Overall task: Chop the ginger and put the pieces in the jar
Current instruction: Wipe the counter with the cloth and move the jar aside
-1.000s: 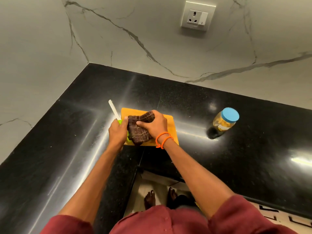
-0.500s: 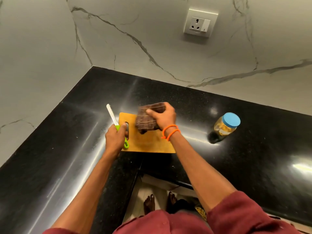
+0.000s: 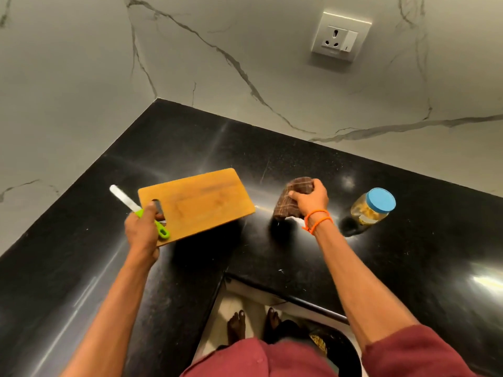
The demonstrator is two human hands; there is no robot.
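Observation:
A bare wooden cutting board (image 3: 201,202) is held at its handle end by my left hand (image 3: 143,227), which also grips a knife (image 3: 123,198) with a green handle and pale blade. The board's far end looks tilted up off the black counter. My right hand (image 3: 310,201) grips a folded brown checked cloth (image 3: 292,195) on the counter to the right of the board. A clear jar (image 3: 373,210) with a blue lid stands further right, closed, with yellowish pieces inside. No loose ginger shows on the board.
The black stone counter (image 3: 408,268) forms a corner against marble walls. A wall socket (image 3: 340,36) sits high on the right wall. The counter's inner edge runs just in front of my body, with the floor and feet below.
My right hand carried the cloth off the board and set it on the counter to the right. My left hand swung the board with the knife, lifting its far end.

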